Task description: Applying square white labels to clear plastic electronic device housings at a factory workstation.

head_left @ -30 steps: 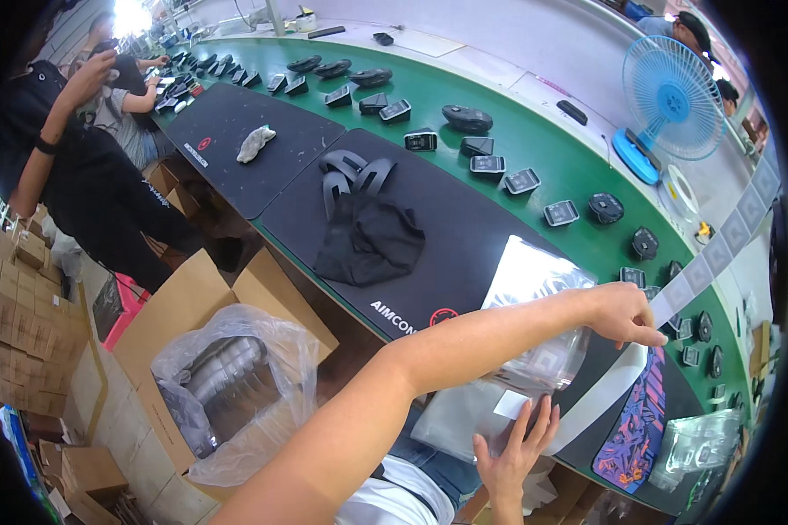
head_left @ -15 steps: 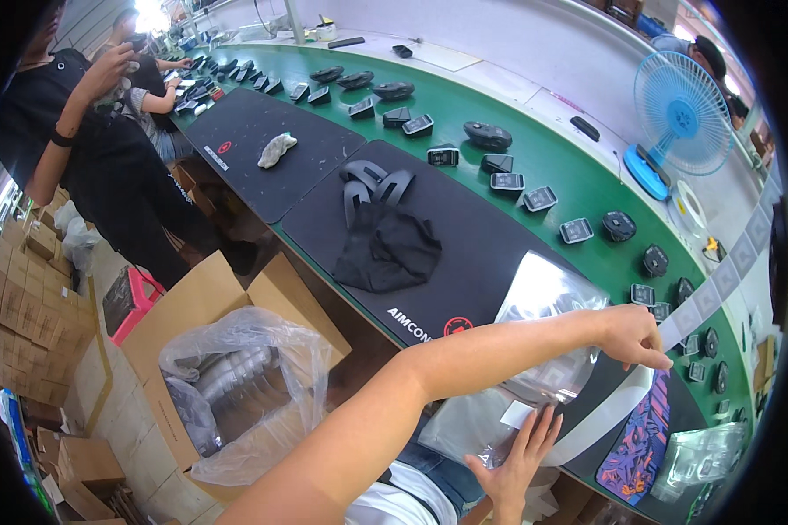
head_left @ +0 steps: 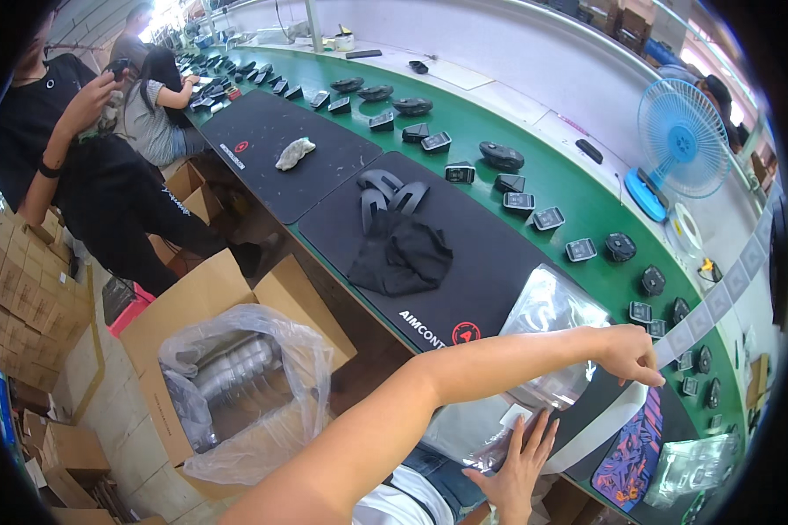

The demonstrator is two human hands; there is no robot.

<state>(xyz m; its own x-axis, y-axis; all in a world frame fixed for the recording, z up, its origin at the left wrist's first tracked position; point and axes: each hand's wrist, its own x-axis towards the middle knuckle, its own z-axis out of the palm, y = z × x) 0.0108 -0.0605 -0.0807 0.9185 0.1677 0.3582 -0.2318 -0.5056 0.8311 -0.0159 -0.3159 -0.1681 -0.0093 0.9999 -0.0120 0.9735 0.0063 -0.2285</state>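
Note:
My left arm reaches across the front of me, and my left hand [head_left: 630, 354] is closed in a pinch on a long strip of labels [head_left: 705, 306]. The strip runs from the upper right down to the hand. Beyond it, a plain whitish length of strip [head_left: 591, 435] curls down past my right hand. My right hand [head_left: 518, 468] lies with fingers spread on a clear plastic bag [head_left: 468, 433], its fingertips beside a small white label [head_left: 515, 416]. Shiny clear bags [head_left: 552, 306] lie stacked beyond, partly hidden under my left forearm.
An open carton [head_left: 162, 398] with a plastic liner stands left. A black cloth [head_left: 403, 254] lies on the dark mat [head_left: 490, 289]. Several black devices [head_left: 580, 250] line the green bench, near a blue fan [head_left: 681, 140]. A patterned mat [head_left: 626, 459] lies right; a person [head_left: 83, 157] stands far left.
My view has shifted slightly, so the bench and carton sit a little differently in it. My left hand still pinches the strip and has dipped slightly; my right hand stays on the bag.

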